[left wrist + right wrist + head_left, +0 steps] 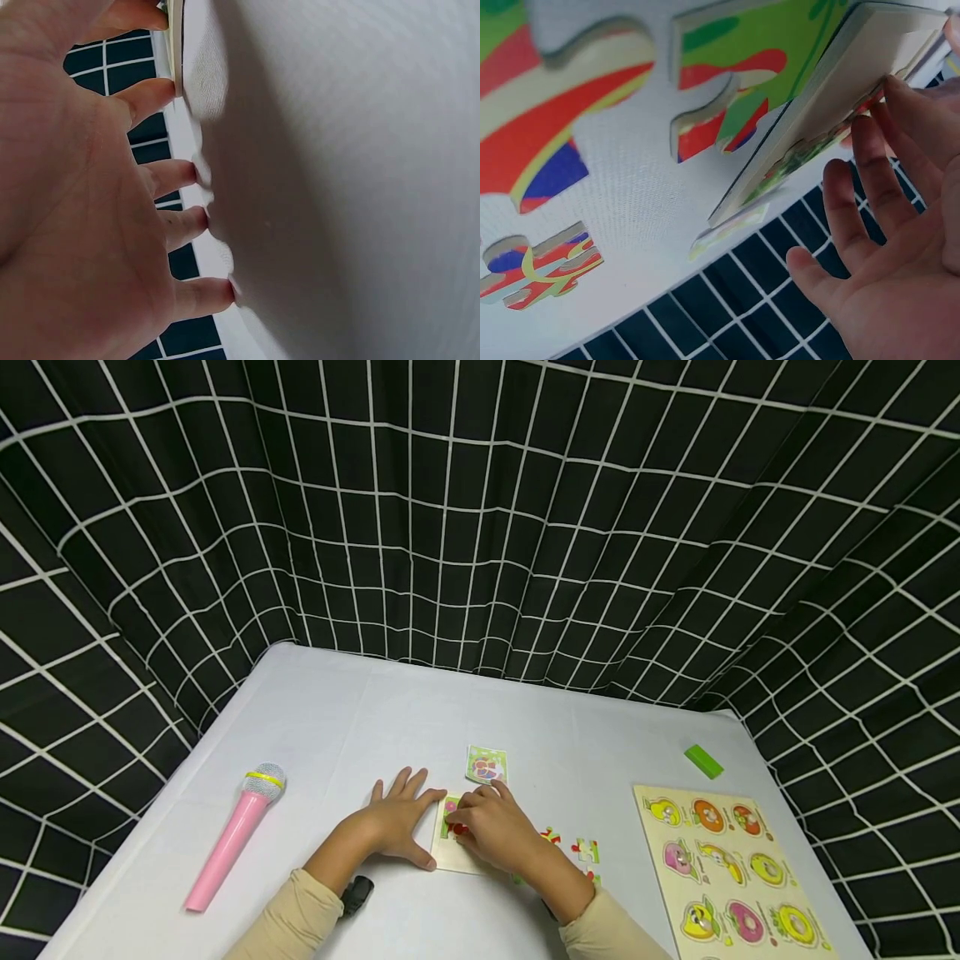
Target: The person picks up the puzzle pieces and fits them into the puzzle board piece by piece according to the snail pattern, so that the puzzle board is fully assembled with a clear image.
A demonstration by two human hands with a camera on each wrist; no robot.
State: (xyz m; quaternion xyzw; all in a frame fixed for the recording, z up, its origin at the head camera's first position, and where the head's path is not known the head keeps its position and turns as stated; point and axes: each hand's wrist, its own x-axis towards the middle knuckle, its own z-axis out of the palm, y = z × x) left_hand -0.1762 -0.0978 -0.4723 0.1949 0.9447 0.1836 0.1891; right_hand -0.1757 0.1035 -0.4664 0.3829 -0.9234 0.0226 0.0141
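A small wooden puzzle board (453, 857) lies on the white table, part-covered by colourful pieces. My left hand (397, 818) rests beside it with fingers spread; its fingertips touch the cloth, and thumb and index finger (150, 97) meet the board's edge. Over the board, my right hand (495, 827) pinches a red puzzle piece (459, 830) between thumb and index finger, low against the tray; the fingers hide much of it. Loose jigsaw pieces (587, 850) lie right of the board, some partly behind the right forearm. They show red, green and blue in the right wrist view.
A small picture card (486, 763) lies just beyond the board. Far left is a pink toy microphone (236, 839). To the right are a fruit peg puzzle (723, 868) and a green block (703, 761). Black grid-patterned curtains (480, 527) surround the table.
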